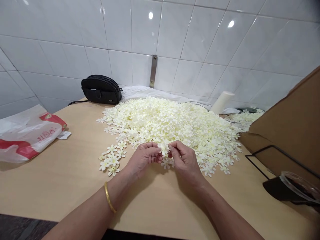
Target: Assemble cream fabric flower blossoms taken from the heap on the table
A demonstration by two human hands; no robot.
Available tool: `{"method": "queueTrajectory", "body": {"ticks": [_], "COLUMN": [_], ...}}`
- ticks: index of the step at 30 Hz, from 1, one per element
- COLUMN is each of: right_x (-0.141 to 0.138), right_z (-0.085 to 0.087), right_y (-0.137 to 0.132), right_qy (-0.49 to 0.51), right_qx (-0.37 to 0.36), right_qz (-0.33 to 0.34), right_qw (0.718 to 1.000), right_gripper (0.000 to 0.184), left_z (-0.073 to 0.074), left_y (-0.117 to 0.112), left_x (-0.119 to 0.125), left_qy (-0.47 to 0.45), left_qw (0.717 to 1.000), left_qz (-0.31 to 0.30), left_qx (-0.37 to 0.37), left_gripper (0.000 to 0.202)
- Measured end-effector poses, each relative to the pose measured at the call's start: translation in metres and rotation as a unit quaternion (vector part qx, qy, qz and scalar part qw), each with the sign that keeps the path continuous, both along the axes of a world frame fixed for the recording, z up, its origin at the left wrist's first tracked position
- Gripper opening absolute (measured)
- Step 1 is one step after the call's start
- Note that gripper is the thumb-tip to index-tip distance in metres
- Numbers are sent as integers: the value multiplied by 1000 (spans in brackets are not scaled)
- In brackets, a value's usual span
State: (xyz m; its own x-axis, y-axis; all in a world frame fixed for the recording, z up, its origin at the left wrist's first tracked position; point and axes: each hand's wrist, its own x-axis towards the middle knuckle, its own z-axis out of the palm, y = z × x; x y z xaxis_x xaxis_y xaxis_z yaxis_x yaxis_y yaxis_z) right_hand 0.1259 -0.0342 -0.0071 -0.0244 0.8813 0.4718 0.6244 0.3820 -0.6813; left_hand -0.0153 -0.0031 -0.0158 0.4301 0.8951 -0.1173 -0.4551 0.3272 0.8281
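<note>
Between my two hands is a pale cream artificial flower [164, 148], pinched from both sides just above the table. My left hand [145, 157], with a gold bangle [109, 197] on its wrist, closes thumb and fingers on the flower's left edge. On the other side my right hand [185, 160] grips it between thumb and forefinger. Whether they hold one blossom or several stacked ones, I cannot tell. Behind my hands spreads a large heap of loose flower heads [160, 116]. A small cluster of flowers [113, 159] with yellow centres lies left of my left hand.
A black pouch [101, 89] stands at the back left, and a white and red plastic bag [30, 133] lies at the left edge. Behind the heap leans a cream cylinder [222, 102]. At right are a cardboard box [287, 123] and a dark cup [287, 188] in a black wire holder.
</note>
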Motion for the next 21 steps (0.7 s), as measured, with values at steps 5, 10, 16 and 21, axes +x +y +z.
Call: {"method": "queueTrajectory", "body": {"ticks": [5, 10, 16, 21], "right_x": [29, 54, 39, 10], "right_z": [5, -2, -1, 3], "right_y": [8, 18, 12, -1], "right_qy": [-56, -192, -134, -64], "right_qx": [99, 75, 116, 85], "right_qz": [-147, -228, -161, 32], "right_qw": [982, 952, 971, 994], "right_gripper": [16, 17, 12, 12], "left_z": [3, 3, -2, -2], "left_y": [1, 2, 1, -1], "left_x": [0, -1, 0, 1], "left_qy": [22, 38, 66, 82], "left_qw": [999, 998, 997, 996], "left_qz": [40, 40, 38, 21], "left_qx": [-26, -24, 10, 17], "left_gripper": [12, 14, 13, 14]}}
